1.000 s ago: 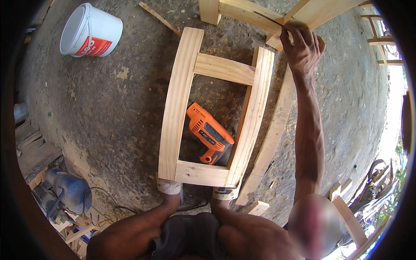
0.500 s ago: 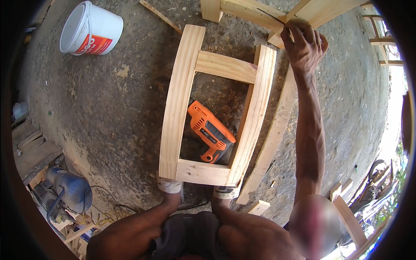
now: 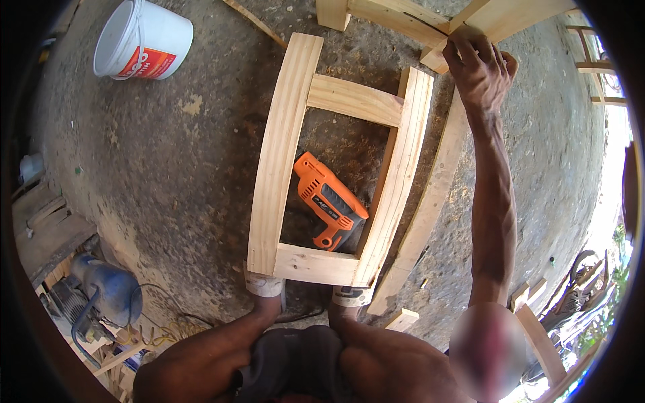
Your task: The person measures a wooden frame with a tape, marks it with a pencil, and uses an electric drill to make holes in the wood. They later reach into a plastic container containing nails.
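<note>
My right hand reaches far forward at the upper right, its back up and its fingers curled down against a corner of a pale wooden assembly. What the fingertips close on is hidden beneath the hand. My left hand is out of view. In front of my feet lies a wooden frame of two long rails joined by two crosspieces. Inside its opening rests an orange and black power drill, which no hand touches.
A white lidded bucket stands at the upper left. A long board lies right of the frame. A blue compressor-like machine with cables sits at the lower left. A thin stick and an offcut lie on the concrete floor.
My right hand has moved slightly to the right, still by the same corner. The whole view has shifted a little; the frame and drill lie as before.
</note>
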Demonstrator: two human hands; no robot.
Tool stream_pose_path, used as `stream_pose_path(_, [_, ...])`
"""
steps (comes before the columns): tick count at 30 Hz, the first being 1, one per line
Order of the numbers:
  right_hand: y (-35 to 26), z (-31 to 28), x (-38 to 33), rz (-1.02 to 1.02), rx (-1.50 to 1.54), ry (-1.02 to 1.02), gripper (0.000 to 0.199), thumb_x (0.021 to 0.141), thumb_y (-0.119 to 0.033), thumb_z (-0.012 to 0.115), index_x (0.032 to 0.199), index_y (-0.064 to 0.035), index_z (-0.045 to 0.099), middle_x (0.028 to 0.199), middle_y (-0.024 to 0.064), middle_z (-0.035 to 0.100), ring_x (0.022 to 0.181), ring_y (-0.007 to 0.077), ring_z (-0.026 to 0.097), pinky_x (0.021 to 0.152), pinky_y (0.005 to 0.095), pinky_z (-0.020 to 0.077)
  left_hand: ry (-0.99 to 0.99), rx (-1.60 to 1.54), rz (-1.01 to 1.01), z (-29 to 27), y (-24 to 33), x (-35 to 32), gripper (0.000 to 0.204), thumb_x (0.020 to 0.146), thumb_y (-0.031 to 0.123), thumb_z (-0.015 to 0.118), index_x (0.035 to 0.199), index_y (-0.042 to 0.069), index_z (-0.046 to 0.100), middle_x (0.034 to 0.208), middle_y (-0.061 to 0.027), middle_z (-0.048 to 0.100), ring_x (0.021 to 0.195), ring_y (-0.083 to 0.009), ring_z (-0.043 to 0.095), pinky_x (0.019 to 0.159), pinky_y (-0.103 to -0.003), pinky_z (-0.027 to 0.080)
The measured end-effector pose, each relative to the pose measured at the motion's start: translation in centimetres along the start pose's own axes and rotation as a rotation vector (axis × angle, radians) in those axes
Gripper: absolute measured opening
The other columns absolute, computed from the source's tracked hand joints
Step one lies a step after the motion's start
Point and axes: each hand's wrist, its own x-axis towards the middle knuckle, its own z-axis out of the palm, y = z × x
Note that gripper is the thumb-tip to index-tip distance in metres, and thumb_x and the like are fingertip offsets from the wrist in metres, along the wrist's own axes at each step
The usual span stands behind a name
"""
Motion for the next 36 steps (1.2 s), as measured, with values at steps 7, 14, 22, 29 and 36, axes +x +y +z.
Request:
stream_pose_path(7, [0.1, 0.0, -0.2, -0.004, -0.007, -0.024, 0.012, 0.083, -0.031, 0.079, 0.093, -0.0273, 0.075, 0.097, -0.0096, 0.072, 0.087, 0.0101, 0.070, 0.087, 0.0376, 0.0379, -0.026, 0.049, 0.042, 0.3, -2.1, -0.1, 0.044, 0.096, 0.021, 0.065, 0.134, 0.003, 0.053, 0.128, -0.0156, 0.060, 0.120, -0.0285, 0.056, 0.103, -0.041, 0.043])
stream_pose_path(14, [0.0, 0.3, 0.0, -0.004, -0.019, 0.002, 0.010, 0.083, -0.032, 0.080, 0.091, -0.0268, 0.075, 0.095, -0.0105, 0.072, 0.086, 0.0100, 0.069, 0.086, 0.0391, 0.0383, -0.073, 0.129, 0.034, -0.4, 0.1, -0.1, 0.041, 0.097, 0.021, 0.063, 0.133, 0.004, 0.056, 0.130, -0.0158, 0.059, 0.121, -0.0302, 0.056, 0.103, -0.041, 0.043])
stream_pose_path(22, [0.2, 0.2, -0.4, -0.006, -0.019, -0.023, 0.011, 0.084, -0.031, 0.079, 0.093, -0.0272, 0.075, 0.097, -0.0102, 0.073, 0.087, 0.0098, 0.070, 0.087, 0.0383, 0.0377, -0.093, 0.203, 0.036, -0.4, 0.1, 0.0, 0.041, 0.097, 0.024, 0.063, 0.133, 0.004, 0.056, 0.131, -0.0159, 0.059, 0.121, -0.0317, 0.056, 0.103, -0.042, 0.043])
stream_pose_path(29, [0.3, 0.3, -0.3, -0.009, -0.009, 0.007, 0.012, 0.083, -0.031, 0.080, 0.093, -0.0270, 0.076, 0.098, -0.0111, 0.073, 0.087, 0.0087, 0.070, 0.089, 0.0368, 0.0372, -0.057, 0.238, 0.054, -0.3, -1.7, -0.4, 0.042, 0.097, 0.024, 0.063, 0.134, 0.004, 0.056, 0.132, -0.0157, 0.059, 0.122, -0.0316, 0.055, 0.103, -0.041, 0.043])
stream_pose_path(36, [0.2, 0.3, -0.3, -0.016, 0.029, 0.084, 0.008, 0.082, -0.027, 0.080, 0.086, -0.0234, 0.075, 0.095, -0.0107, 0.072, 0.082, 0.0088, 0.068, 0.093, 0.0384, 0.0376, -0.123, -0.141, -0.039, 0.9, -10.8, -0.2, 0.030, 0.107, 0.022, 0.052, 0.134, 0.009, 0.052, 0.128, -0.0060, 0.057, 0.116, -0.0191, 0.054, 0.102, -0.035, 0.044])
